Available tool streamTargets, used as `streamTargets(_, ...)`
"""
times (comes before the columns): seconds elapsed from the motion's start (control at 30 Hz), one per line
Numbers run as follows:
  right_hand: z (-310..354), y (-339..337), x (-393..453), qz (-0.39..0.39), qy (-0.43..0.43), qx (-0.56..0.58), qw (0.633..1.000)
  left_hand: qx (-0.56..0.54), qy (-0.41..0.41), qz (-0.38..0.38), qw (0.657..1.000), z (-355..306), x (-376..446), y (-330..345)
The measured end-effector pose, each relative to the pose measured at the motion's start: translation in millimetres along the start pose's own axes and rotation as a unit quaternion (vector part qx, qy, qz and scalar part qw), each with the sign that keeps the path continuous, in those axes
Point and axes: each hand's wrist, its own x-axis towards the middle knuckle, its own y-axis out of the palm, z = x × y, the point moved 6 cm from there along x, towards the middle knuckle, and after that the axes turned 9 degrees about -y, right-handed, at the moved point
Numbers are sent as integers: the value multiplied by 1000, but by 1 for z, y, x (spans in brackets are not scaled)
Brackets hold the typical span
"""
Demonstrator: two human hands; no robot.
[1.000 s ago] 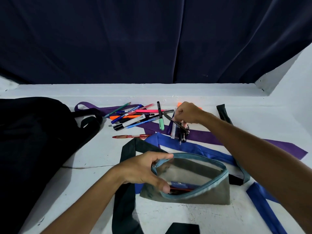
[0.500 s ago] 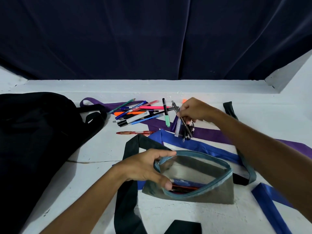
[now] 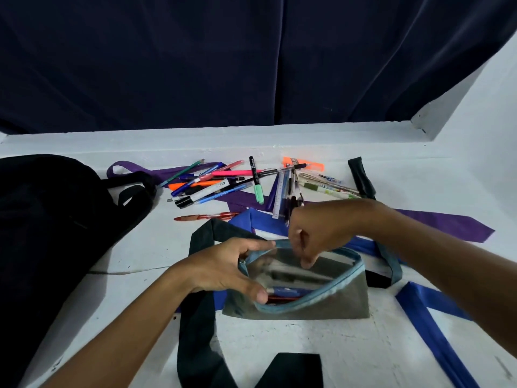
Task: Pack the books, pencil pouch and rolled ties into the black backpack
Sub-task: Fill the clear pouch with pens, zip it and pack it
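Worn on the head, one wide-angle view only; looked forward and steeply down from close above the white table (image 3: 279,348). Took in both forearms entering from the bottom edge, the dark curtain (image 3: 251,57) filling the upper half, lines bowed toward the edges. No second view to share.

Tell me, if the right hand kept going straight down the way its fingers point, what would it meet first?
Probably the pens already inside the grey pencil pouch: the right hand points down into its open mouth. Depth is unclear.
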Motion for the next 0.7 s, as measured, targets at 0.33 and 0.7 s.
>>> streamTargets(0.33,-82,-79,72,-289,79,182,937,0,-10,-1,1000,1,-2,-6)
streamTargets(0.7,-100,-80,146,-290,143,213,922,-17,-21,-23,999,10,-1,-4)
